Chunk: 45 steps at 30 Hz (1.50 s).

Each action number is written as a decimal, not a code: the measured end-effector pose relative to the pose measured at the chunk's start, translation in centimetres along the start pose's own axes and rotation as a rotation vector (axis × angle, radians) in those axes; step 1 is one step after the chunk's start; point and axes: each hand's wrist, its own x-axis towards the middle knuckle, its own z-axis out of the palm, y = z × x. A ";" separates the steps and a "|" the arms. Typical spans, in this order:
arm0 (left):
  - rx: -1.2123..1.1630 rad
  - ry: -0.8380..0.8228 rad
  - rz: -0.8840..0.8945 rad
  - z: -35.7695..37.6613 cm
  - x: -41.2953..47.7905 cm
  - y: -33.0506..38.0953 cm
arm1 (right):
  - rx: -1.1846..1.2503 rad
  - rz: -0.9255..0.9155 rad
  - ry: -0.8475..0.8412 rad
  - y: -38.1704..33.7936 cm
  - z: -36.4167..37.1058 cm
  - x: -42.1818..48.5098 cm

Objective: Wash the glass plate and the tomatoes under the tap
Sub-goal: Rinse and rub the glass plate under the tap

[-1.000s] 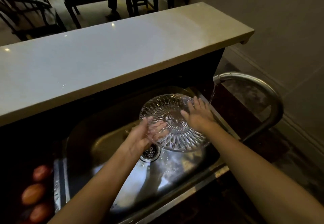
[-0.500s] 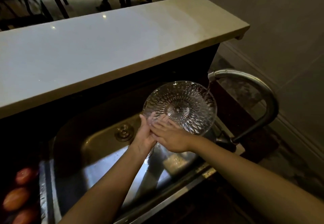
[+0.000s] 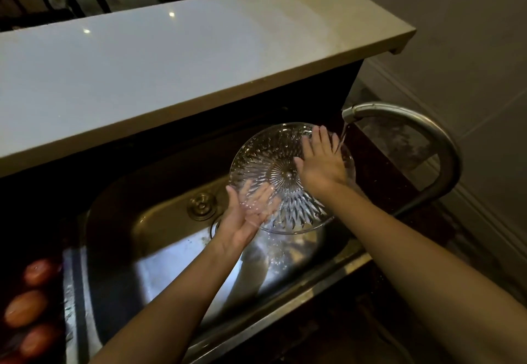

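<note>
A person rinses a cut-glass plate (image 3: 265,161) over a steel sink (image 3: 159,252). The round dish is tipped up with its patterned face toward the camera and held between both hands. The left hand (image 3: 242,215) props the lower-left rim from behind, palm open. Its fingers, blurred through the glass, appear to lie straight rather than curled. The right hand (image 3: 322,164) lies flat on the plate's face, fingers spread and touching the glass. Water (image 3: 343,135) runs from the tap (image 3: 427,130) in a thin stream just beyond the right hand's fingertips and meets the plate's far right rim, so the right hand is nearer the flow. Being round, the plate has no long axis to line up. Three tomatoes (image 3: 27,308) lie on the dark desk (image 3: 14,249) well to the left of the left hand, outside the sink and not yet under the tap. The left hand would reach them first. No brand, label or writing can be read anywhere.
</note>
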 end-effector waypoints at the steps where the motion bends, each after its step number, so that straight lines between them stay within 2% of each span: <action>1: 0.017 -0.004 0.000 0.2 0.0 0.1 | 0.031 -0.048 0.008 -0.9 0.0 0.4; 5: 0.210 -0.045 -0.012 1.4 0.2 -0.2 | 0.105 -0.244 0.025 -4.5 -0.2 0.2; 10: 0.117 -0.017 0.036 2.1 1.1 0.3 | 0.137 -0.593 -0.095 -5.5 0.7 -3.5; 13: 0.144 -0.001 0.102 2.2 1.7 1.5 | 0.106 -0.651 -0.138 -3.0 1.5 -5.5; 16: 0.134 0.001 0.102 1.6 1.9 2.0 | 0.098 -0.532 -0.162 0.2 1.7 -6.0; 19: 0.103 0.013 0.100 0.5 1.6 2.1 | 0.087 -0.277 -0.116 3.0 1.2 -5.1; 21: 0.144 -0.017 0.085 -0.2 1.5 1.9 | 0.164 -0.094 -0.040 4.3 0.8 -4.2; 24: 0.169 -0.033 0.051 -0.4 1.1 1.2 | 0.670 0.138 0.073 4.5 0.2 -3.1; 27: 0.212 -0.045 0.064 -0.5 1.3 1.1 | 1.297 0.314 0.073 4.4 -0.6 -2.5; 29: 0.292 0.033 0.079 -0.3 1.7 1.2 | 1.735 0.401 0.045 4.0 -1.2 -2.6; 31: 0.568 0.199 0.175 0.1 2.3 1.2 | 1.906 0.485 0.069 3.3 -1.4 -2.9; 33: 1.082 0.366 0.387 0.5 3.0 1.2 | 1.943 0.602 0.119 2.9 -1.2 -2.9; 34: 1.370 0.373 0.509 0.7 3.2 1.0 | 1.964 0.653 0.134 2.8 -1.1 -3.0; 36: 1.863 0.248 0.694 0.9 3.0 0.6 | 1.994 0.697 0.150 3.0 -1.3 -3.0; 38: 2.144 -0.044 0.758 0.7 2.2 0.2 | 1.984 0.688 0.148 3.3 -1.6 -3.2; 40: 2.215 -0.428 0.731 0.3 1.0 -0.5 | 1.987 0.695 0.154 3.5 -1.8 -3.2; 42: 2.314 -0.664 0.768 -0.1 0.0 -0.8 | 1.979 0.730 0.137 3.5 -1.9 -3.2; 45: 2.313 -0.655 0.912 0.4 -0.8 0.0 | 2.008 0.822 0.086 3.4 -2.2 -2.9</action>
